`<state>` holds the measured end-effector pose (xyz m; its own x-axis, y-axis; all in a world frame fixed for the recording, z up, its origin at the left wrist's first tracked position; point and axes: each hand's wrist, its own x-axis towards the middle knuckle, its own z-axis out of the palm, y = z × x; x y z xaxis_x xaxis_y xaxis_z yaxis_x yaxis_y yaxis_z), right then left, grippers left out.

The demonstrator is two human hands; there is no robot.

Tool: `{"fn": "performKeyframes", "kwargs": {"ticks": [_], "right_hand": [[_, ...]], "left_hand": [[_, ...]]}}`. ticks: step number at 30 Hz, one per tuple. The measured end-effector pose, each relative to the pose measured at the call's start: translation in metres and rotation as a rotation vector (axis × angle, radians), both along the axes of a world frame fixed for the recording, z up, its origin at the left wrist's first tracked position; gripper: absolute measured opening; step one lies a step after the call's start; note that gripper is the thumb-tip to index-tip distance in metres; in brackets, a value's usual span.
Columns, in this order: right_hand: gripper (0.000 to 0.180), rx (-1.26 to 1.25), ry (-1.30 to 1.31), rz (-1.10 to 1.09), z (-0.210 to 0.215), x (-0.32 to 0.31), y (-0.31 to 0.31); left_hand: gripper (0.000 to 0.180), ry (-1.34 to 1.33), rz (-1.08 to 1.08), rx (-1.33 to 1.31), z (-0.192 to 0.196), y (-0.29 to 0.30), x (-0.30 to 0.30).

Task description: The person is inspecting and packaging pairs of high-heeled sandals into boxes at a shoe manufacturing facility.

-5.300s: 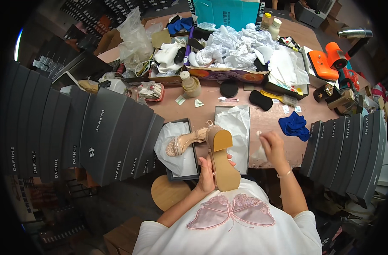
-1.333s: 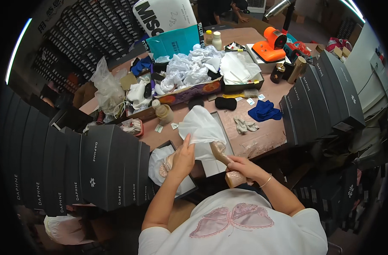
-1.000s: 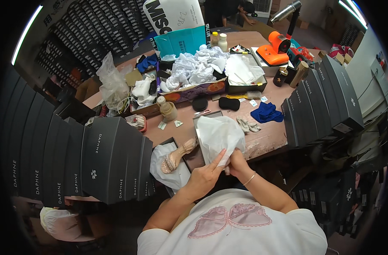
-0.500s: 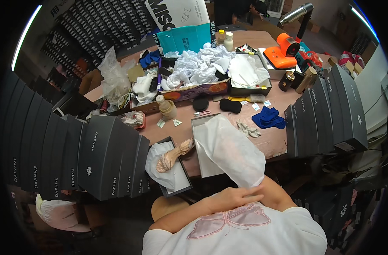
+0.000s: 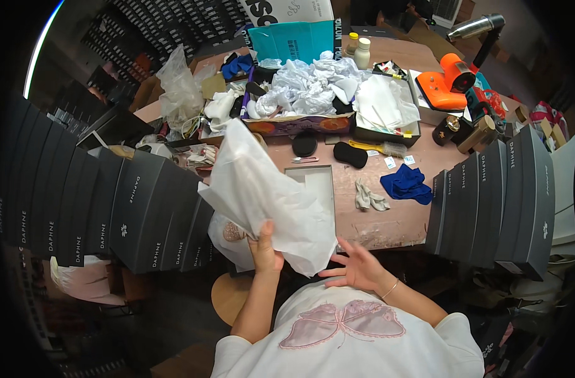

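My left hand [image 5: 265, 249] grips a large, loosely folded sheet of white tissue paper [image 5: 262, 189], its thumb on the near face. The paper stands raised over the table's front edge; whether it wraps anything I cannot tell. Close to its lower right corner is my right hand [image 5: 360, 268], open, fingers spread and holding nothing. Behind the paper shows part of a grey-rimmed, pale shoe box [image 5: 325, 183]. To the left, a glittery sandal [image 5: 233, 232] on white paper is mostly hidden by the raised sheet.
Stacks of dark grey shoe boxes rise at left [image 5: 149, 208] and right [image 5: 521, 208]. On the pink table [image 5: 388, 233] lie a blue cloth [image 5: 406, 183], pale cloth scraps [image 5: 369, 196], a yellow-handled brush [image 5: 379, 148] and a black sponge [image 5: 350, 154]. A carton of crumpled paper [image 5: 309, 88] stands behind.
The tissue paper has been lifted from the shoe box and swung left, now covering much of the sandal. My left hand has moved left with it; my right hand has come into view.
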<state>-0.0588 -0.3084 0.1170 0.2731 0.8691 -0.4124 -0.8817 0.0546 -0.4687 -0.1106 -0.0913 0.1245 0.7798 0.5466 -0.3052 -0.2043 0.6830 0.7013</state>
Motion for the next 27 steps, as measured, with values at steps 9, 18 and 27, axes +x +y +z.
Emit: {"fn": "performKeyframes", "kwargs": {"ticks": [9,18,27], "right_hand": [[0.061,-0.252,-0.113,-0.793,-0.010,0.010,-0.046],[0.065,-0.344,-0.398,-0.891,-0.008,-0.017,-0.023],[0.066,-1.014,-1.472,0.435,-0.171,0.027,0.116]], "left_hand": [[0.064,0.284,-0.692,0.425,-0.091,-0.026,0.006],[0.030,0.546,-0.781,0.960,-0.188,0.024,0.072],[0.020,0.341,-0.178,1.448,0.026,0.125,0.040]]}}
